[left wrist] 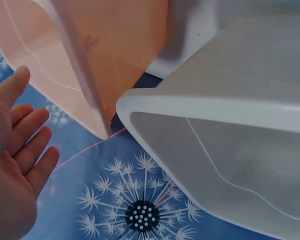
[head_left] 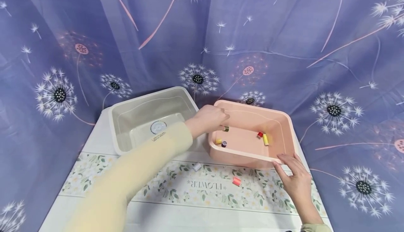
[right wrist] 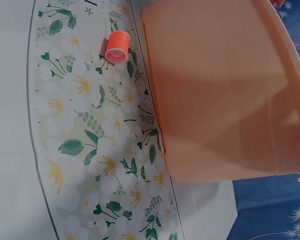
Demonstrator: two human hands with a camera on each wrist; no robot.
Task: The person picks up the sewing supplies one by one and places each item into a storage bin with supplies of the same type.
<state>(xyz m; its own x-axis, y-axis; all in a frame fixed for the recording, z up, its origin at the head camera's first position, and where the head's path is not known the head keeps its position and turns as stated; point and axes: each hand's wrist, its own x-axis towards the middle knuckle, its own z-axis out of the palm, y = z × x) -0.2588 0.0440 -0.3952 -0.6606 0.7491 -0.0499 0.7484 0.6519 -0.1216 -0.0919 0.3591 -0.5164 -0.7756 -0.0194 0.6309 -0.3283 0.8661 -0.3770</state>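
My left hand (head_left: 210,118) reaches over the left wall of the pink bin (head_left: 249,156). In the left wrist view that hand (left wrist: 17,145) has its fingers loosely extended and its palm bare. A dark green thread spool (head_left: 226,128) shows just below its fingertips, inside the bin. Also inside are a red spool (head_left: 260,135), a yellow spool (head_left: 266,139), a second yellow spool (head_left: 218,141) and a dark purple spool (head_left: 224,144). My right hand (head_left: 295,176) grips the rim at the bin's front right corner, thumb outside and fingers over the edge.
To the left stands a grey bin (head_left: 114,130) with a round label on its floor. In front of the bins, a pale grey spool (head_left: 197,167) and a coral spool (head_left: 236,181) lie on the flowered tablecloth (head_left: 176,186). A blue dandelion curtain (head_left: 157,49) hangs behind.
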